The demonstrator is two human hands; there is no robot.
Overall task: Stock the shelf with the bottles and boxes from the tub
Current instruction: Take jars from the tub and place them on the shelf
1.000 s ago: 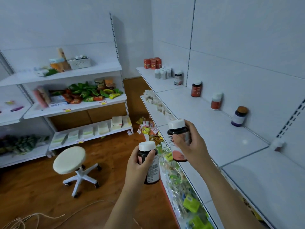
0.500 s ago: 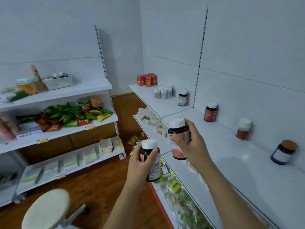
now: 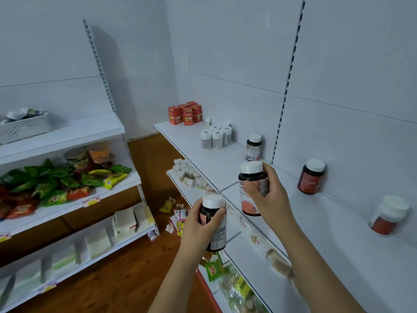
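Note:
My left hand (image 3: 198, 224) grips a dark bottle with a white cap (image 3: 214, 222), held upright in front of the shelf edge. My right hand (image 3: 268, 197) grips a second dark bottle with a white cap and a pink label (image 3: 250, 188), higher and over the front of the white top shelf (image 3: 338, 240). Along the shelf's back wall stand a dark bottle (image 3: 253, 146), a red bottle (image 3: 312, 176) and a white-capped red bottle (image 3: 388, 215). Several small white bottles (image 3: 215, 136) and red boxes (image 3: 184, 112) sit at the far end. The tub is not in view.
A lower shelf (image 3: 194, 188) on the right holds small white packets and snack bags. The left shelving unit (image 3: 67, 136) carries a white basket (image 3: 22, 127), green and red snack bags and pale boxes. Small packets lie on the wooden floor (image 3: 126, 279).
The view has swung closer to the right shelf and the stool has left the frame. Both hands keep their bottles, now nearer the shelf's far end.

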